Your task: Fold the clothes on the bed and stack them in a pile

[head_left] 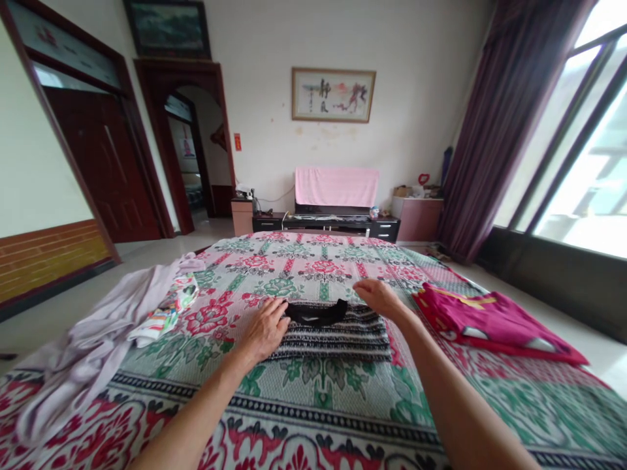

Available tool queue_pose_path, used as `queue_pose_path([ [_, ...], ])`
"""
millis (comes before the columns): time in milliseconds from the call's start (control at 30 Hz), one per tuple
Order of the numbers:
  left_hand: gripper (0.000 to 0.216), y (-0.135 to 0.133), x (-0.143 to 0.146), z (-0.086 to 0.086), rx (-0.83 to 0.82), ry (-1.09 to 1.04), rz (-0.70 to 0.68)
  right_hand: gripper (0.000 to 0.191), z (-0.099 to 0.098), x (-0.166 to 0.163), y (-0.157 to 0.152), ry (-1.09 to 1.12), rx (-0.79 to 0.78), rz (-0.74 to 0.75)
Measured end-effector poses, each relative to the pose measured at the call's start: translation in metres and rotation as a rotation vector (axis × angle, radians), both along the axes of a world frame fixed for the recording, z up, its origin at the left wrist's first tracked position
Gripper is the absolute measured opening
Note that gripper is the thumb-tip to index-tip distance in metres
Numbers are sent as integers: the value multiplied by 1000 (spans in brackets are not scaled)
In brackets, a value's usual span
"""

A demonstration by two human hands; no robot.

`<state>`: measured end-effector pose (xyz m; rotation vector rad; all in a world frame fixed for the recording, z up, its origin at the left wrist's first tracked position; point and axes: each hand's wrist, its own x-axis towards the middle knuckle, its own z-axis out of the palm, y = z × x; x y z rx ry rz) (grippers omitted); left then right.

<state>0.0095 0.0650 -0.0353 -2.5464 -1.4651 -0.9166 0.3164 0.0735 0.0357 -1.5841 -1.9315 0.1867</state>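
A folded black-and-white striped garment (337, 334) with a black collar lies in the middle of the floral bedspread (304, 391). My left hand (267, 326) rests flat on the garment's left edge, fingers spread. At the garment's right far corner my right hand (378, 297) lies palm down, its fingers curled slightly over the fabric. Neither hand lifts the garment.
A pile of pale lilac clothes (93, 339) and a colourful printed piece (166, 313) lie at the bed's left. Folded magenta clothing (490, 320) sits at the right. Beyond the bed stand a low TV cabinet (326, 223), doors at the left and a curtained window (573, 150) at the right.
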Motion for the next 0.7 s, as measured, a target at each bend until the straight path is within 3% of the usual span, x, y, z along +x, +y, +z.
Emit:
queue_pose_path([
  [100,42,1,0,0,-5,4,3,29,1,14,-5,-74,-150,66],
  [233,41,0,0,0,-10,-16,-2,33,-3,9,-7,-153,-217,86],
  [400,46,-2,-1,1,3,-146,26,33,-3,3,-6,-189,-200,122],
  [567,41,1,-9,7,-89,-325,289,23,-1,2,-8,-139,-201,167],
  [700,41,-1,-12,12,-202,-308,341,26,1,-3,-7,-66,-24,170],
])
